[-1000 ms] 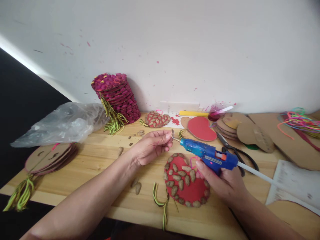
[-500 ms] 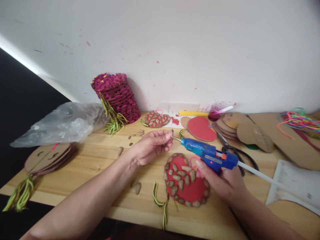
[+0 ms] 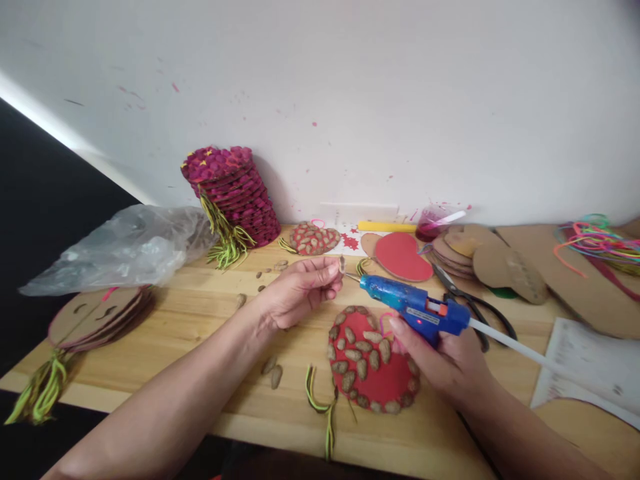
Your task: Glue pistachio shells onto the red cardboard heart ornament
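Observation:
Between thumb and fingers my left hand (image 3: 307,290) pinches a small peanut shell (image 3: 343,265). Wrapped round the handle of a blue hot glue gun (image 3: 407,303) is my right hand (image 3: 453,367). The gun's nozzle points left and meets or almost meets the shell; a white glue stick (image 3: 520,347) sticks out of its back. Below both hands lies a red heart-shaped card (image 3: 385,377), with peanut shells along its edge and over its upper left part. A yellow-green and black tassel (image 3: 325,413) hangs from its lower left.
Loose peanut shells (image 3: 275,377) lie left of the card. Black-handled scissors (image 3: 480,313) rest by the glue gun. Behind are a purple stack (image 3: 235,193), a finished peanut heart (image 3: 314,239), a red heart (image 3: 403,257) and cardboard pieces (image 3: 450,257). A plastic bag (image 3: 120,243) lies left.
Both hands have shifted very slightly left, with the peanut shell and glue gun in them. The heart-shaped card has stayed in place.

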Demonstrator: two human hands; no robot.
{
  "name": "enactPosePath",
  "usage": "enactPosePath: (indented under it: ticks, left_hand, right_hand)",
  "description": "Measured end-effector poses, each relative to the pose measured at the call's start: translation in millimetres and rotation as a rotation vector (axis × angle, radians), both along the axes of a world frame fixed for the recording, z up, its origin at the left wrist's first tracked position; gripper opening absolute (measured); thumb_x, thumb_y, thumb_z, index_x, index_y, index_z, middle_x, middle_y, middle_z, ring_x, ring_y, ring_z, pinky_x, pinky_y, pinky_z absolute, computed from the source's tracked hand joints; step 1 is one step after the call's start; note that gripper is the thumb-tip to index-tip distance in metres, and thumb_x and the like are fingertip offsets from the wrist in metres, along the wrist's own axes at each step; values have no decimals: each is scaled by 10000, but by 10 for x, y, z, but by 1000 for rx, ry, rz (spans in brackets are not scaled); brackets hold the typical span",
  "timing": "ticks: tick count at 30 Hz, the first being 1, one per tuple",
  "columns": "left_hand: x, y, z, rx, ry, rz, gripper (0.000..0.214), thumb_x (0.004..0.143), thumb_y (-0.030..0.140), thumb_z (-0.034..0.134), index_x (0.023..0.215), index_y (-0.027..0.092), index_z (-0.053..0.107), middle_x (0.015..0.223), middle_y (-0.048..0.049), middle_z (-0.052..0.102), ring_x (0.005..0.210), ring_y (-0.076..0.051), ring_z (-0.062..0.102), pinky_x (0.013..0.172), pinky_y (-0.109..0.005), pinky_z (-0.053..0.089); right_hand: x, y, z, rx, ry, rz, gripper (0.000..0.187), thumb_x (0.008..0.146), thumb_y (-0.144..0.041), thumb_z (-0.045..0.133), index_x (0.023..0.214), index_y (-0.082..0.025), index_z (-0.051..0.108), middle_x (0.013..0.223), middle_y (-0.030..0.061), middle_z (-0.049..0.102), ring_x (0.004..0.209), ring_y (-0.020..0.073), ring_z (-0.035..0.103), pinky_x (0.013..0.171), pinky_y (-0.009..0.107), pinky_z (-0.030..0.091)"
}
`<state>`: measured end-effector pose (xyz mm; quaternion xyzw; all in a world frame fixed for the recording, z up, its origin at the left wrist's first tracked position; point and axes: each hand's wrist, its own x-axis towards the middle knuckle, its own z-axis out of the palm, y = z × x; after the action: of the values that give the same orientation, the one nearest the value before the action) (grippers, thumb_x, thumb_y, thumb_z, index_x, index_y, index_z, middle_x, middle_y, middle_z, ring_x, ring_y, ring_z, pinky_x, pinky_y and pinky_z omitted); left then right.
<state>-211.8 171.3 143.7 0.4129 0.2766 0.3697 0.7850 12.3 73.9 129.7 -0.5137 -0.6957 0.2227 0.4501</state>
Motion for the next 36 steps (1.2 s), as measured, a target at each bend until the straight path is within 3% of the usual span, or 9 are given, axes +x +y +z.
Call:
enactPosePath:
  ticks: [5, 8, 10, 15, 18, 25, 36]
  left_hand:
    - [-27, 21, 1, 74, 57, 36, 270, 750, 335, 832, 787, 126, 664, 713, 2, 567, 653, -76, 517, 630, -189, 417]
    - [-13, -18, -2, 220, 164, 18, 263, 762, 339, 819, 851, 134, 683, 748, 0, 610, 664, -79, 542, 663, -207, 436]
    - [9, -64, 1, 414, 310, -12, 210, 809, 313, 774, 889, 138, 690, 799, -17, 653, 707, -98, 574, 698, -227, 452]
    - [59, -172, -27, 1081, 757, -98, 90, 904, 154, 608, 914, 165, 696, 912, -42, 667, 832, -140, 610, 789, -266, 467]
    - [66, -188, -77, 1284, 901, -165, 152, 931, 117, 538, 946, 167, 680, 937, -52, 634, 821, -144, 598, 774, -269, 467]
    - [66, -172, -134, 1435, 1003, -200, 146, 970, 160, 512, 1000, 162, 656, 962, -69, 601, 853, -165, 560, 772, -279, 445]
    - [77, -179, -128, 1452, 1028, -289, 170, 1000, 211, 476, 996, 154, 637, 960, -66, 572, 828, -162, 520, 737, -271, 397]
  right_hand:
    - [4, 46, 0, -42, -65, -57, 187, 917, -272, 614, 738, -220, 595, 611, -27, 605, 558, 142, 588, 561, 277, 457]
    - [9, 81, -2, -71, -52, -114, 248, 924, -302, 604, 692, -225, 560, 578, -29, 579, 546, 146, 571, 579, 294, 455]
    - [12, 101, -12, -114, -39, -130, 280, 928, -331, 600, 673, -227, 551, 577, -21, 590, 544, 154, 576, 587, 309, 457]
    - [-17, 108, -20, -141, -9, -120, 214, 928, -340, 597, 745, -238, 554, 631, -15, 602, 586, 167, 585, 629, 326, 472]
    - [-44, 93, -9, -160, -23, -87, 220, 939, -338, 580, 745, -238, 553, 639, -9, 602, 602, 170, 583, 647, 330, 480]
    - [-54, 106, -31, -221, 4, -83, 217, 927, -344, 587, 739, -236, 585, 632, 10, 651, 626, 188, 613, 641, 330, 496]
    - [-50, 111, -86, -215, -19, -88, 247, 929, -353, 583, 709, -241, 578, 639, 7, 663, 636, 187, 632, 622, 316, 486]
